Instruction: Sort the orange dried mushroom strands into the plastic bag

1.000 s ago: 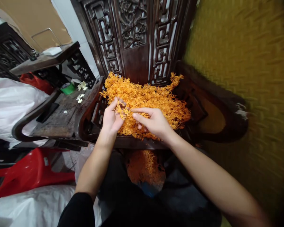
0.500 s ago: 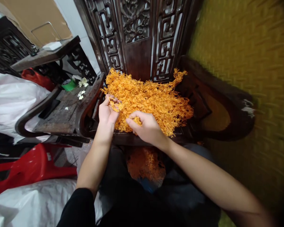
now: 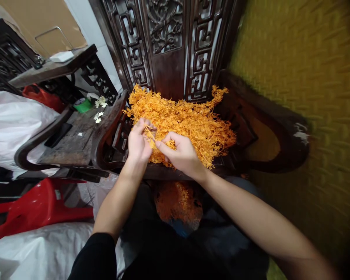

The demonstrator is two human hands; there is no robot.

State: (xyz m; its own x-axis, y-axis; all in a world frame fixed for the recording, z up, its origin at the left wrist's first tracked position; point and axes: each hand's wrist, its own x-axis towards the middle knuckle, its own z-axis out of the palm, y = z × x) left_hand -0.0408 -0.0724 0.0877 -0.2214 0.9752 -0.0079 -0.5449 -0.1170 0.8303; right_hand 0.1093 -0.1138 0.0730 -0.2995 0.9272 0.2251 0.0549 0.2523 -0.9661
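Orange sprigs (image 3: 189, 120) — fine, branching, tangled (a loose heap)

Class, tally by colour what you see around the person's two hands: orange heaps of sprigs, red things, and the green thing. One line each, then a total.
Orange heaps of sprigs: 2, the pile on the chair seat and the heap below it
Red: 2, the stool and the bag
Green: 1, the small container
Total: 5

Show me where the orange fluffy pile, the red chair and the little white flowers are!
orange pile (image 3: 192, 120), head view, middle of the heap.
red chair (image 3: 37, 208), head view, its seat.
white flowers (image 3: 98, 116), head view, the lower cluster.
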